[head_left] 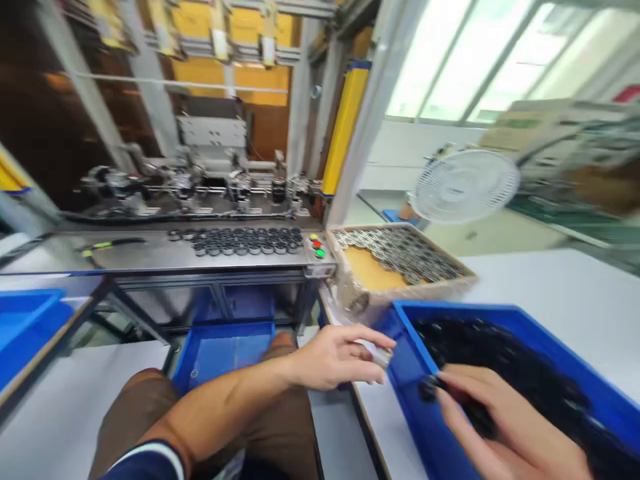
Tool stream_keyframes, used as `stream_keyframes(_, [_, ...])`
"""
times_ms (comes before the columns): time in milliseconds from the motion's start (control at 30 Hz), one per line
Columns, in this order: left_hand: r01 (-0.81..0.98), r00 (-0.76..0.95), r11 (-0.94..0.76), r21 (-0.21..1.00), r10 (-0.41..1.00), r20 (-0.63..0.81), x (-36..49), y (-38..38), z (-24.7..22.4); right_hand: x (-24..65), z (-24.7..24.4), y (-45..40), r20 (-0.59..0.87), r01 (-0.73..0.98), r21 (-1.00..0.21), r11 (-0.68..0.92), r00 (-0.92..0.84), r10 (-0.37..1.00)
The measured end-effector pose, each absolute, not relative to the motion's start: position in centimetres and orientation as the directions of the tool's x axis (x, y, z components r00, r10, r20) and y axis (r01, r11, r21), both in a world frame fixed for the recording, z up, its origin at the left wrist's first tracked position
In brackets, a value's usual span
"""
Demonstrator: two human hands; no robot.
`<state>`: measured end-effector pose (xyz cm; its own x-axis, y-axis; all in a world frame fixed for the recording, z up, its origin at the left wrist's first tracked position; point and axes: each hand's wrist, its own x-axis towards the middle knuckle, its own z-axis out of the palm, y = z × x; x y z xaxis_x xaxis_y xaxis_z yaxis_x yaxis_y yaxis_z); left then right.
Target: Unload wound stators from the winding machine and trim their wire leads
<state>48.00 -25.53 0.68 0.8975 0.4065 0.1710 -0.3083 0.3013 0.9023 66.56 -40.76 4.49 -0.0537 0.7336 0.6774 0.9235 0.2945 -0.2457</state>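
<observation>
My left hand [340, 357] reaches across over my lap, fingers curled round a pale silvery metal piece [379, 352] whose full shape is hidden by the fingers. Near the close rim of a blue bin [407, 373], my right hand [505, 420] pinches a small round black part [428, 388] between thumb and fingertips. More dark material shows within that palm, too blurred to tell apart. Inside the bin lies a heap of black parts [500, 360]. Behind it, a shallow carton [380, 297] holds rows of flat metal rings [415, 253].
Rows of black-and-silver round parts [245, 241] stand on the machine's metal ledge [150, 257], beside a button box [319, 257]. Machine fixtures [235, 190] are behind. A white fan [465, 185] stands at the right. Blue trays [225, 347] lie below and at far left.
</observation>
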Motion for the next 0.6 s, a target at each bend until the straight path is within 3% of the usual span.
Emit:
stream_keyframes(67, [-0.296,0.912,0.415,0.86,0.391,0.125,47.4,-27.0,0.5,64.3,5.8,-40.9,0.72,0.903,-0.25,0.349,-0.068,0.691])
stream_keyframes(233, [-0.296,0.912,0.444,0.846,0.396,0.111,48.0,-28.9,1.2,63.0,6.6,-41.6,0.712,0.84,-0.352,0.412,-0.046,0.701])
stream_keyframes(600, [-0.308,0.889,0.515,0.8,0.456,0.048,48.6,-30.1,0.7,63.0,6.1,-42.0,0.69,0.854,-0.285,0.435,-0.132,0.712])
